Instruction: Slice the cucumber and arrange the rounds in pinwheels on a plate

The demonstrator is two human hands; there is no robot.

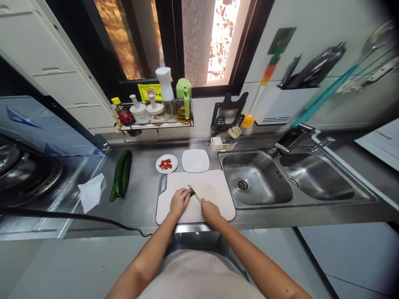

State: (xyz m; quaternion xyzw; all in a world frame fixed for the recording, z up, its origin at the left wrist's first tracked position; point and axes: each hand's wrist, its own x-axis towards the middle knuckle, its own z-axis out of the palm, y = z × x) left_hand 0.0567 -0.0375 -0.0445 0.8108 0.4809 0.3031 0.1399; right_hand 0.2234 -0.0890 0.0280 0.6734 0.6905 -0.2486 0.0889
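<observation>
On the white cutting board [212, 180], my right hand [211, 211] is wrapped round the handle of a small knife [195, 195]. Its blade points up and to the left and lies against a small dark green piece [192, 193]. My left hand [180, 201] presses on that green piece from the left with its fingers bent together. Behind the board stand a small white plate [158, 163] holding chopped red bits [166, 164] and a white square plate [195, 160] with nothing on it. Left of the board lie two long green cucumbers [121, 176] side by side.
To the right is a double steel sink [258, 182] with a faucet [289, 139]. A rack [158, 125] of seasoning jars and bottles hangs below the window. White paper [91, 192] lies at left, near pots [15, 166] and a dark cable [93, 220].
</observation>
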